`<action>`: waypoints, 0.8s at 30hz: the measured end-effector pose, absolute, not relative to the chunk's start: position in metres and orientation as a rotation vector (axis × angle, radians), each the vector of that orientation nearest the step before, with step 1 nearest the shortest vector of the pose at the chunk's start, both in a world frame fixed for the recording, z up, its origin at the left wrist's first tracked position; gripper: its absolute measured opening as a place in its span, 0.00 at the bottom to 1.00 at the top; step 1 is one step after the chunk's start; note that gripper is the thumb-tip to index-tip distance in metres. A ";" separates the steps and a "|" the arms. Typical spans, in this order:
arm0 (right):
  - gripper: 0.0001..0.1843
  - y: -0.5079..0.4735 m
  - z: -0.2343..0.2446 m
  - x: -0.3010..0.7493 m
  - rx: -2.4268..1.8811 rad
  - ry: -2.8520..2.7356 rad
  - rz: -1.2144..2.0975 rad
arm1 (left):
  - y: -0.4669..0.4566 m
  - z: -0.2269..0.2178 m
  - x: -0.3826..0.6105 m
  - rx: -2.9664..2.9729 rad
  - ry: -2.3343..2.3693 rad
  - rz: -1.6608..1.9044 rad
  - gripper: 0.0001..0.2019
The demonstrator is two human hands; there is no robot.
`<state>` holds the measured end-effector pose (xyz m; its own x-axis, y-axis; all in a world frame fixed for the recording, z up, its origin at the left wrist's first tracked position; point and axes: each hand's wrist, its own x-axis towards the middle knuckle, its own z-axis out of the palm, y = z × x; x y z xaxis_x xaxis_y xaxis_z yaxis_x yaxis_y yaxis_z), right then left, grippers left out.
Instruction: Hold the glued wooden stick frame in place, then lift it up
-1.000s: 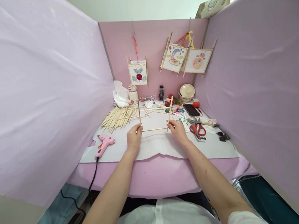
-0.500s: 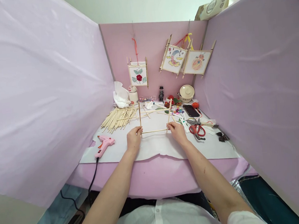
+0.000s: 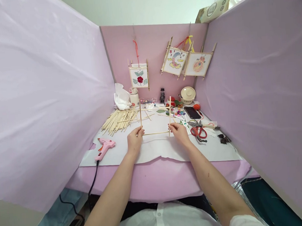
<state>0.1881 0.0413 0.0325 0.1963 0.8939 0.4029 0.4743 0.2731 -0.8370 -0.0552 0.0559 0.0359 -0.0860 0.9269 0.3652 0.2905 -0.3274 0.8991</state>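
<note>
Here, in the head view, both hands are pinching a stick frame (image 3: 155, 121) just above the white paper (image 3: 158, 148). Keeping the two uprights parallel and the corners pressed looks wise. The left hand (image 3: 134, 141) is closing on the left corner, the right hand (image 3: 178, 133) on the right.

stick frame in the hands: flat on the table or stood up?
Stood up. The stick frame has both side sticks rising from the left hand and right hand.
</note>
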 end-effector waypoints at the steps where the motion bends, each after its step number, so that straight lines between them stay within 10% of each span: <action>1: 0.17 0.042 0.032 0.189 -1.349 -1.430 0.517 | 0.057 0.036 -0.055 1.595 1.315 1.430 0.16; 24: 0.23 0.045 0.018 0.192 -1.299 -1.301 0.863 | 0.065 0.024 -0.057 1.322 1.195 1.310 0.22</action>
